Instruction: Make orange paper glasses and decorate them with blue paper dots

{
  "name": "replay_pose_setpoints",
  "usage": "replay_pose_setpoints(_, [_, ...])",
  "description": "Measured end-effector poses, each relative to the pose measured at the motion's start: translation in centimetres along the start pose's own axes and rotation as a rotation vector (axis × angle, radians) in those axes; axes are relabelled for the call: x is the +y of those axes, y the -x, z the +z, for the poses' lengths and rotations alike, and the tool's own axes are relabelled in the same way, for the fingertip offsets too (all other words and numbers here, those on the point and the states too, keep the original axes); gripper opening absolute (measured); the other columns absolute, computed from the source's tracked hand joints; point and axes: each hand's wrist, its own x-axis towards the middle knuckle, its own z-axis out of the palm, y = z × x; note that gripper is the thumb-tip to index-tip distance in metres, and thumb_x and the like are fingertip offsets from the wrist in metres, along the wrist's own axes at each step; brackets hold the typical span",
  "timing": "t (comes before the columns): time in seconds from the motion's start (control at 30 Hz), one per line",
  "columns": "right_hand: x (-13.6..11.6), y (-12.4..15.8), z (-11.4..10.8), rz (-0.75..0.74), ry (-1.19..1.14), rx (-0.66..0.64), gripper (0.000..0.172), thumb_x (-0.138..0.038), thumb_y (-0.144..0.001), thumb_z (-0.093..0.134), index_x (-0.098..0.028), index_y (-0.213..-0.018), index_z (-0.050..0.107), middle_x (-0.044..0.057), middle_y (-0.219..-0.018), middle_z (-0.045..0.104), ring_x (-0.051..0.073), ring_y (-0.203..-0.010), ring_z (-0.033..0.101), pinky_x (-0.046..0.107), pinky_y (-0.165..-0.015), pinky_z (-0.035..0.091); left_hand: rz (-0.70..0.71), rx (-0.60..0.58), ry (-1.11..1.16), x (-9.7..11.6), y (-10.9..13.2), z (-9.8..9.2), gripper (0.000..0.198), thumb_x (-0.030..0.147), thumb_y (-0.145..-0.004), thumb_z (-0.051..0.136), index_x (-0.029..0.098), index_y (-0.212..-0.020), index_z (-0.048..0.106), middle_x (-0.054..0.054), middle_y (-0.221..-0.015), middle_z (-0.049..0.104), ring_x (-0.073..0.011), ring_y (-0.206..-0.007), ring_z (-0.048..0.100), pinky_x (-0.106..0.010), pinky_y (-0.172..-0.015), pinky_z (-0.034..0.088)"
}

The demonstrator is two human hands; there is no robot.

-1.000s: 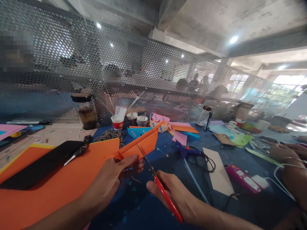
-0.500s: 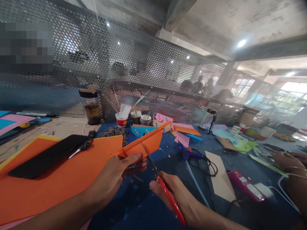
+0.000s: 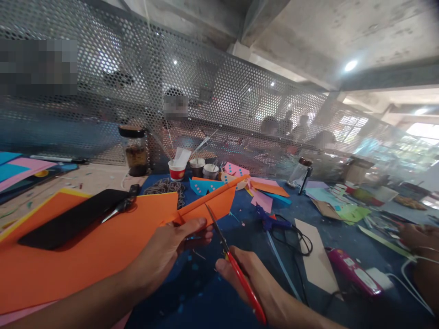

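My left hand pinches a folded piece of orange paper between thumb and fingers, holding it above the blue table. In my right hand is a pair of scissors with red handles. Their dark blades reach up to the lower edge of the orange paper, just right of my left thumb. How far the blades are parted is hard to make out. Beneath my left forearm lie large orange sheets, with a black phone-like slab and small snips on top.
A blue glue gun with a black cord lies right of the scissors, near beige card and a magenta power strip. Paper cups and a lidded jar stand before the perforated metal screen. Another person's hand is at far right.
The whole view has shifted slightly. Both hands keep their grips, with the scissor blades still at the orange paper's lower edge.
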Motion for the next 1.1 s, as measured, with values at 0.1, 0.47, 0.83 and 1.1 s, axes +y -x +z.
replay_pose_setpoints(0.1, [0.1, 0.0, 0.0, -0.005, 0.005, 0.007, 0.053, -0.069, -0.110, 0.049, -0.022, -0.086, 0.046, -0.003, -0.073, 0.050, 0.011, -0.062, 0.039, 0.024, -0.053, 0.031, -0.018, 0.015, -0.016, 0.3, 0.2, 0.2, 0.021, 0.040, -0.074, 0.090, 0.021, -0.070, 0.082, -0.008, -0.072, 0.081, -0.0317, -0.088, 0.083, -0.032, -0.073, 0.065])
replay_pose_setpoints(0.47, [0.0, 0.0, -0.2, -0.007, 0.013, 0.001, 0.053, -0.068, -0.110, 0.050, -0.022, -0.085, 0.046, -0.004, -0.073, 0.048, 0.010, -0.062, 0.039, 0.024, -0.053, 0.030, -0.006, 0.018, 0.011, 0.7, 0.2, 0.5, 0.022, 0.040, -0.066, 0.092, 0.021, -0.070, 0.082, -0.010, -0.082, 0.085, -0.0319, -0.086, 0.082, -0.037, -0.080, 0.067])
replay_pose_setpoints(0.83, [0.0, 0.1, -0.2, -0.001, 0.018, 0.010, 0.052, -0.067, -0.110, 0.050, -0.022, -0.084, 0.047, -0.004, -0.072, 0.048, 0.010, -0.062, 0.038, 0.024, -0.052, 0.031, 0.008, 0.000, 0.003, 0.2, 0.0, 0.1, 0.029, 0.042, -0.063, 0.095, 0.019, -0.074, 0.083, -0.011, -0.082, 0.084, -0.0321, -0.087, 0.082, -0.040, -0.085, 0.068])
replay_pose_setpoints(1.1, [0.1, 0.1, -0.2, -0.001, 0.010, 0.000, 0.053, -0.070, -0.110, 0.048, -0.023, -0.085, 0.045, -0.003, -0.072, 0.048, 0.010, -0.060, 0.040, 0.023, -0.050, 0.031, 0.017, -0.031, 0.005, -0.3, -0.3, -0.3, 0.029, 0.046, -0.067, 0.096, 0.020, -0.073, 0.085, -0.009, -0.082, 0.085, -0.0303, -0.085, 0.082, -0.037, -0.086, 0.068])
